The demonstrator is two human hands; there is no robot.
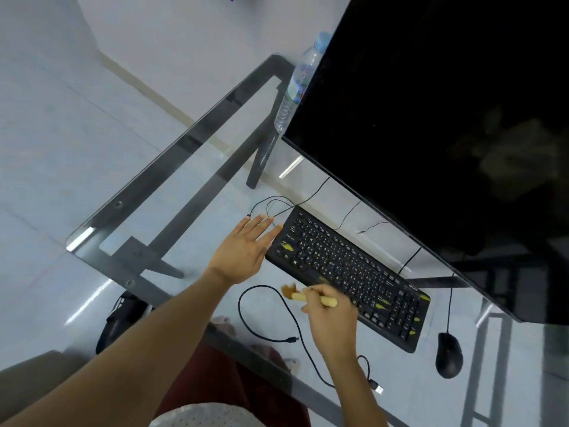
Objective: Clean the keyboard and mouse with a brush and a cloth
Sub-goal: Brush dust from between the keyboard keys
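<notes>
A black keyboard (348,274) with a few yellow marks lies slanted on the glass desk (191,180). My right hand (332,322) is shut on a wooden-handled brush (303,295), whose brown bristles hang just off the keyboard's near edge. My left hand (246,249) is open with fingers spread, its fingertips touching the keyboard's left end. A black mouse (449,354) rests on the desk to the right of the keyboard, apart from both hands. I see no cloth.
A large dark monitor (446,134) stands behind the keyboard, with a plastic water bottle (295,87) beside it. A loose black USB cable (271,312) curls on the glass near my right hand. Thin wires (277,204) lie by the keyboard's far corner.
</notes>
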